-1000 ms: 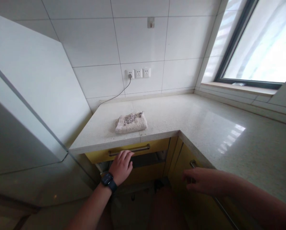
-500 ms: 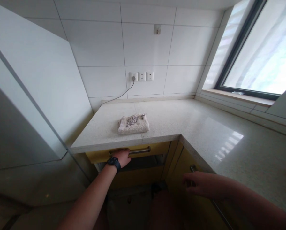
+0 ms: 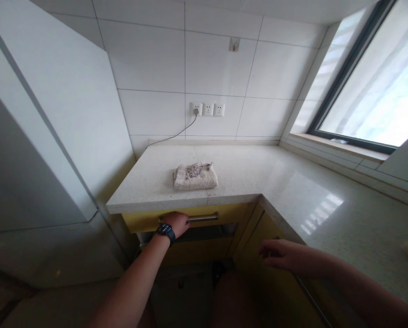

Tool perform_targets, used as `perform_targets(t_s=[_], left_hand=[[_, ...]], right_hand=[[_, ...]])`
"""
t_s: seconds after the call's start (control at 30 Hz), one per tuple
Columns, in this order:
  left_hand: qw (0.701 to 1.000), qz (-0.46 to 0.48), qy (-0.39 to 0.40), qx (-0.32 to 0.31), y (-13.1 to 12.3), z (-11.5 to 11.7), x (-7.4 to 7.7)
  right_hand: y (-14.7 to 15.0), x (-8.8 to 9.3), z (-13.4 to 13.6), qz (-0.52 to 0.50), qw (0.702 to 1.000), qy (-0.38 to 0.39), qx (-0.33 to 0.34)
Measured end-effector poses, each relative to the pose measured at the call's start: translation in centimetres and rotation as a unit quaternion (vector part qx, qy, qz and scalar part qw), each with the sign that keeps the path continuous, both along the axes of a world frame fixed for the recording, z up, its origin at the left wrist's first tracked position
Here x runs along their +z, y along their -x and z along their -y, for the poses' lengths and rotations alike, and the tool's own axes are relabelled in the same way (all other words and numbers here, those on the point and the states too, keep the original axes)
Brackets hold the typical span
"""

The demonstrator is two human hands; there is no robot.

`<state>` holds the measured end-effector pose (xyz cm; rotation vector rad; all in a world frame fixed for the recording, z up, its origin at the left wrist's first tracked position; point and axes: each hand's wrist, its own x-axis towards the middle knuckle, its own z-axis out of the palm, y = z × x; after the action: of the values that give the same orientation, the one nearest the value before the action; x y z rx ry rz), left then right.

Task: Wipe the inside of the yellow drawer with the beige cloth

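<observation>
My left hand (image 3: 177,223), with a dark watch (image 3: 165,231) on the wrist, is wrapped round the left part of a metal bar handle (image 3: 204,218). That handle is on a yellow drawer front (image 3: 231,214) just under the counter's edge. A dark gap shows below the drawer front. My right hand (image 3: 275,255) hangs in front of the yellow cabinet door on the right, its fingers loosely curled and apart, with nothing seen in them. On the counter above the drawer lies a folded beige towel (image 3: 199,177) with a brown pattern.
The pale L-shaped counter (image 3: 245,168) runs to the right below a window (image 3: 371,91). A cord (image 3: 176,135) leads to wall sockets (image 3: 208,109). At left stands a tall white unit (image 3: 70,91). Another bar handle (image 3: 311,298) is at lower right.
The view has shifted slightly, so the counter and towel appear a little further right. My left hand stays on the handle, and my right hand is still beside the right cabinet.
</observation>
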<state>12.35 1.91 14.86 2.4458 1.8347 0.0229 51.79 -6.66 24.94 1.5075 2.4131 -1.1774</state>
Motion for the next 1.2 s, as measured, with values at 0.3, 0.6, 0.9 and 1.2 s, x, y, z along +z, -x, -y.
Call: perform_targets(t_s=[0.3, 0.6, 0.9, 1.2], left_hand=[[1.0, 0.02, 0.011, -0.02, -0.6, 4.3, 0.3], [0.999, 0.031, 0.039, -0.018, -1.0, 7.1, 1.0], [0.998, 0.044, 0.038, -0.023, -1.2, 9.7, 1.3], [0.998, 0.045, 0.046, -0.021, -1.4, 10.8, 1.4]], right_hand=[[6.4, 6.5, -3.4, -0.09, 0.987, -0.131, -0.013], [21.1, 8.3, -14.9, 0.034, 0.87, -0.478, 0.118], [25.1, 2.5, -21.3, 0.059, 0.906, -0.418, -0.027], [22.9, 1.1, -21.6, 0.042, 0.896, -0.438, 0.055]])
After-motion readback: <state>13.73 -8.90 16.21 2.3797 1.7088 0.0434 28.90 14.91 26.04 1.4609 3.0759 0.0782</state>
